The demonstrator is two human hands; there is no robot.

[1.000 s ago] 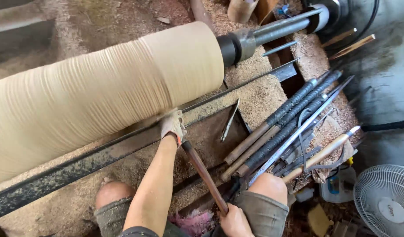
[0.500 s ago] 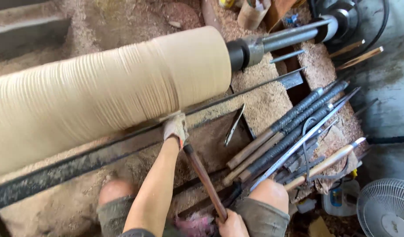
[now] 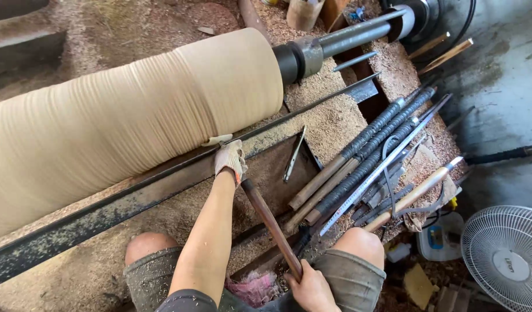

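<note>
You are turning a big pale wooden cylinder (image 3: 133, 115) on a lathe, and the work looks well along: its surface is already round along its whole visible length, though fine ridges are ringing it from end to end, so I judge smoothing passes are left. Sawdust (image 3: 329, 115) is lying thick over the lathe bed and the floor around it.

Your left hand (image 3: 230, 159), in a worn work glove, is closing over the front end of a long-handled turning chisel (image 3: 270, 225), pressing it down on the dark steel tool rest (image 3: 139, 193) that is running along the front of the cylinder. The tool's tip is meeting the wood just beside that glove, where a pale curl of shaving is showing. Your right hand (image 3: 312, 289), bare, is clenching around the butt of the wooden handle down by your right knee, so the chisel is slanting from your lap up to the rest.

To the right of the chisel, a row of spare long tools with wrapped grips (image 3: 364, 156) is lying side by side on the sawdust, well apart from both hands. A white fan (image 3: 503, 260) is standing at the lower right corner.
</note>
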